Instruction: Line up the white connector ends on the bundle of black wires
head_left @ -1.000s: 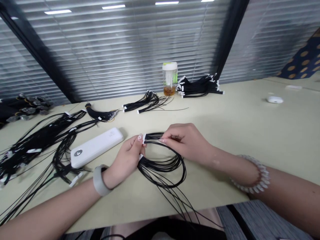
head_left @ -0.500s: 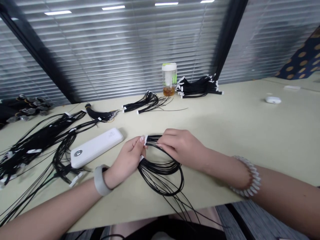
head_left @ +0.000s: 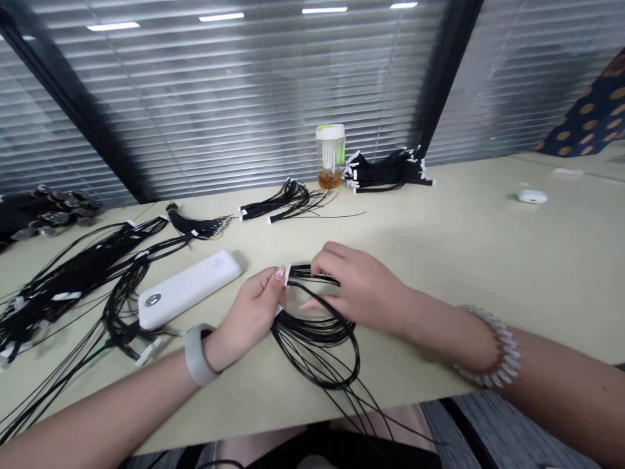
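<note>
My left hand point(head_left: 249, 319) grips a bundle of thin black wires point(head_left: 317, 332) near its white end tabs point(head_left: 287, 275). The wires hang in a loose loop toward the table's front edge and past it. My right hand point(head_left: 361, 293) is blurred, and its fingers lie over the upper strands point(head_left: 315, 275) close to the left hand. Whether those fingers pinch the strands, I cannot tell. A grey bangle circles my left wrist, and a white beaded bracelet circles my right.
A white power bank point(head_left: 188, 290) lies left of my hands beside tangled black wires point(head_left: 83, 273). Further wire bundles point(head_left: 288, 200) point(head_left: 385, 172) and a lidded bottle point(head_left: 330, 156) stand at the back. A small white object point(head_left: 532, 197) lies on the right of the pale table point(head_left: 463, 260).
My right hand's fingers have loosened from their tight pinch on the wires and spread apart. The wire loop has shifted slightly, while my left hand stays on the bundle.
</note>
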Demonstrator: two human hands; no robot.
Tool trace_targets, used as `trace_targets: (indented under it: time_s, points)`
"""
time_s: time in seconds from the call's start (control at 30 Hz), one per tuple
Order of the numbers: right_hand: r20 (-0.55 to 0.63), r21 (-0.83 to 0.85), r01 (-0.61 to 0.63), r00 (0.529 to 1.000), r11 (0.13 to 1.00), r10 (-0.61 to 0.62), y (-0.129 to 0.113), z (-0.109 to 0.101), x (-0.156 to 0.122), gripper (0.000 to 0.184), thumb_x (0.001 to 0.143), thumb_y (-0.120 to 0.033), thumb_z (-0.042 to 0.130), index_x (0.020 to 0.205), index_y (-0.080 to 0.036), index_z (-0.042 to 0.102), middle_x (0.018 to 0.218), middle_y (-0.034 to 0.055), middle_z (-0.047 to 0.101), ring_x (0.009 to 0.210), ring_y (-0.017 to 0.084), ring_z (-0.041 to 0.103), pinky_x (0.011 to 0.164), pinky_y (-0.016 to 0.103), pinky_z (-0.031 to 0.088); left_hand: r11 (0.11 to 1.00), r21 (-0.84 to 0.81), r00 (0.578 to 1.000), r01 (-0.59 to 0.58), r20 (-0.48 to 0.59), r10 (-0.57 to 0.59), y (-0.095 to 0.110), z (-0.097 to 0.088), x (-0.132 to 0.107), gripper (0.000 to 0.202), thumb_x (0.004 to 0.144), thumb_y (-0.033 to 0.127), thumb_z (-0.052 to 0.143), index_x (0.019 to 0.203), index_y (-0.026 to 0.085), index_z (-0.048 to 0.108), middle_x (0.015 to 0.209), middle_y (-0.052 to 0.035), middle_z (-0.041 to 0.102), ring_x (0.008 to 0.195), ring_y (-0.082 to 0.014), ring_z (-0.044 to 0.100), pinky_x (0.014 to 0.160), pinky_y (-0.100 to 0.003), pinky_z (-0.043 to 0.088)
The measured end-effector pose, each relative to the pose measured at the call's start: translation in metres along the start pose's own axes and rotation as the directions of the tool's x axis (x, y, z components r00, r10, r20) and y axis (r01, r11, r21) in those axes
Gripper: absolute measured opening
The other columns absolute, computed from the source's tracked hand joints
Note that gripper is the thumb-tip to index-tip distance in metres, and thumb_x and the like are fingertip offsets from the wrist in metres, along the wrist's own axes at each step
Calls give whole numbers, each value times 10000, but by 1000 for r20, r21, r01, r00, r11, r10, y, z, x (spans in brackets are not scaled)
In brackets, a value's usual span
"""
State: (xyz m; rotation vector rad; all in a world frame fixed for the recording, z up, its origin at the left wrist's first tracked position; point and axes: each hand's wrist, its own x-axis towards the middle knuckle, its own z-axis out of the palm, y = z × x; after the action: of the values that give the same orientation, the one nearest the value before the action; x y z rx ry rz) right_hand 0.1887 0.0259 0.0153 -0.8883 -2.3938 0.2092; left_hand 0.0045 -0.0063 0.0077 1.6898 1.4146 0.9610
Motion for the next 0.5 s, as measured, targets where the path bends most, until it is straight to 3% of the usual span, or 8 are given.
trace_targets:
  time_s: [0.07, 0.13, 0.2, 0.27, 0.33, 0.4, 0.5]
  points:
    - [-68, 36, -73, 995, 997, 76, -4, -11, 0, 353, 714, -487, 615, 770, -158, 503, 777, 24, 520, 635, 117, 445, 552, 237, 333, 1000, 11, 999, -6, -31, 6, -2, -1, 1, 399, 890, 408, 345, 580, 167, 416, 529, 32, 414, 511, -104, 386, 515, -221, 329]
    - [-61, 88, -150, 986, 985, 155, -10, -22, 0, 351, 731, -478, 596, 648, -166, 459, 637, -17, 471, 550, 89, 387, 504, 224, 291, 1000, 7, 998, -21, -64, 22, -4, -2, 3, 395, 893, 394, 349, 583, 163, 430, 550, 24, 437, 530, -105, 404, 531, -222, 337]
    - [127, 182, -222, 971, 958, 201, -15, -28, -2, 396, 784, -442, 536, 540, -164, 394, 510, -45, 369, 477, 68, 312, 456, 217, 245, 1000, -7, 995, -24, -100, 23, -7, -2, 5, 390, 892, 394, 358, 586, 164, 431, 559, 24, 440, 531, -103, 403, 528, -221, 336]
    - [387, 289, -294, 906, 911, 170, -19, -26, -4, 426, 819, -416, 479, 502, -159, 356, 472, -52, 297, 453, 61, 270, 426, 211, 221, 1000, -25, 993, -10, -121, 7, -9, -2, 6, 390, 890, 404, 361, 583, 169, 415, 541, 31, 418, 509, -100, 381, 507, -222, 325]
    - [539, 370, -343, 836, 864, 101, -21, -17, -7, 403, 831, -386, 451, 513, -157, 357, 482, -52, 292, 460, 59, 276, 419, 204, 224, 1000, -30, 992, 2, -126, -6, -9, -1, 6, 393, 890, 409, 359, 579, 173, 403, 515, 39, 392, 487, -98, 353, 491, -222, 313]
    - [565, 422, -348, 823, 837, 57, -21, -3, -9, 366, 831, -351, 442, 530, -157, 371, 489, -53, 317, 468, 57, 295, 422, 199, 236, 1000, -17, 992, 12, -122, -14, -8, 0, 6, 389, 892, 399, 360, 577, 174, 404, 496, 44, 376, 474, -97, 334, 480, -223, 301]
    - [532, 463, -337, 845, 820, 47, -18, 14, -11, 319, 831, -311, 423, 553, -157, 410, 490, -55, 374, 467, 54, 330, 426, 191, 256, 1000, 5, 993, 18, -120, -17, -5, 0, 4, 378, 895, 385, 356, 586, 175, 412, 494, 45, 376, 468, -98, 327, 471, -225, 290]
